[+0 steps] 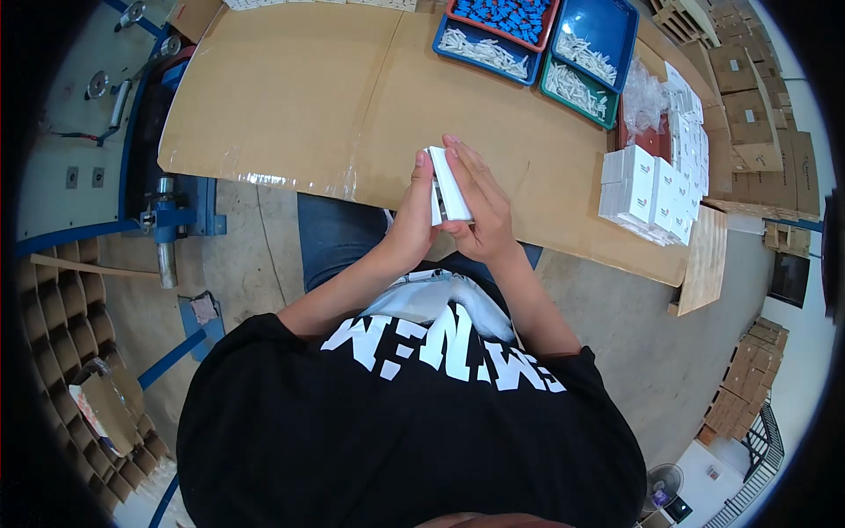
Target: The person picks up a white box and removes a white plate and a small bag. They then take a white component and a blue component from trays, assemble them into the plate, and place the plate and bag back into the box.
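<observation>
Between my two palms, just above the table's near edge, is a small white box (452,195), tilted with its narrow end toward me. My left hand (410,222) presses on its left side with the thumb pointing up along it. Flat against the right side lies my right hand (482,204), its fingers stretched together and its thumb bent under the near end. There are dark gaps along the box's left side and near end; what is inside I cannot make out.
A cardboard sheet (282,106) covers the table. At its far right are a red tray (495,34) of blue pieces, and blue (480,67) and green (576,106) trays of white pieces. Stacked white boxes (651,189) stand at the right, by a clear plastic bag (645,104). Left is a machine (79,132).
</observation>
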Motion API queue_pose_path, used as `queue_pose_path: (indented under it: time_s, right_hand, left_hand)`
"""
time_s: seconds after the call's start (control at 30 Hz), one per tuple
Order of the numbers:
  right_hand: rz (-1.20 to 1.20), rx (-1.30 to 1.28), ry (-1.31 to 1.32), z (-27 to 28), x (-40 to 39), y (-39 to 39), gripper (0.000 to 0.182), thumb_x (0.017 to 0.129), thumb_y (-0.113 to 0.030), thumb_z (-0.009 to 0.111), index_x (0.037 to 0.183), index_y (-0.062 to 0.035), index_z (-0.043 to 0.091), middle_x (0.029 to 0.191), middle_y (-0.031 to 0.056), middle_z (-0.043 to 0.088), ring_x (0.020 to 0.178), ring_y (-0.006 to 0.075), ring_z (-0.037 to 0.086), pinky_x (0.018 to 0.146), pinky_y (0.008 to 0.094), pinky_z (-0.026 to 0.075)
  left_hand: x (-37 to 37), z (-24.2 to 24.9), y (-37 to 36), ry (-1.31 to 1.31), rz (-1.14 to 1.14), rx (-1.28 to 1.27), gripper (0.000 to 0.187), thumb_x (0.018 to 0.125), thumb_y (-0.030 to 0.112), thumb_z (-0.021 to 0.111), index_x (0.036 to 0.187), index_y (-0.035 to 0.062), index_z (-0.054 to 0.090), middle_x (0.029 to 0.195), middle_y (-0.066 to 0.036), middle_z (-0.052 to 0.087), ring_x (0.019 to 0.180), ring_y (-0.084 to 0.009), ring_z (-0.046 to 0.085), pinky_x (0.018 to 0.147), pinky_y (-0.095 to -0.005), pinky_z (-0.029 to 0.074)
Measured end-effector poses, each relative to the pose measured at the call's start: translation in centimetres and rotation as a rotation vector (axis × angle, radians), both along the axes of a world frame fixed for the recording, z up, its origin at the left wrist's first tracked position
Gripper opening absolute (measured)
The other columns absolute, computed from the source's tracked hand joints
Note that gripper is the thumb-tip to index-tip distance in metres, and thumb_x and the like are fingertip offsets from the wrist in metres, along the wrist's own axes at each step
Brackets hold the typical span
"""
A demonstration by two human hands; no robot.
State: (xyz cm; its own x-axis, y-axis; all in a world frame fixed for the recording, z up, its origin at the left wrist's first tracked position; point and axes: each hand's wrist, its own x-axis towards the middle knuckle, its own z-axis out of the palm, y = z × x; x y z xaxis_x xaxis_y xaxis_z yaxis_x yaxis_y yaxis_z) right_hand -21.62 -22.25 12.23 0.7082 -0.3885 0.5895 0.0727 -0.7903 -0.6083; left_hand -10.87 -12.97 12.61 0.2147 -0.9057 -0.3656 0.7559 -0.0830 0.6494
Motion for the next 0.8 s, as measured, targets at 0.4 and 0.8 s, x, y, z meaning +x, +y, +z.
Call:
queue_pose_path:
  time_s: [0.4,0.8]
  right_hand:
    - [-0.072,0.620,0.074,0.6,-0.8,0.0,0.060,0.108,-0.040,0.042,0.154,-0.0003,0.044,0.164,0.0224,0.033,0.151,0.0349,0.035,0.122,0.0401,0.027]
    - [-0.024,0.077,0.194,-0.5,-0.5,0.0,0.052,0.085,-0.012,0.074,0.135,-0.0001,0.064,0.141,0.0198,0.061,0.125,0.0357,0.064,0.099,0.0409,0.055]
  left_hand:
    - [1.1,0.0,-0.6,-0.436,-0.073,0.017,0.073,0.106,0.065,0.031,0.155,0.0104,0.034,0.136,-0.011,0.055,0.117,-0.0227,0.064,0.094,-0.0391,0.058]
    - [1.7,0.1,-0.5,-0.133,-0.033,0.109,0.079,0.101,0.076,0.022,0.138,0.0106,0.047,0.118,-0.014,0.063,0.102,-0.0227,0.069,0.086,-0.0377,0.058]
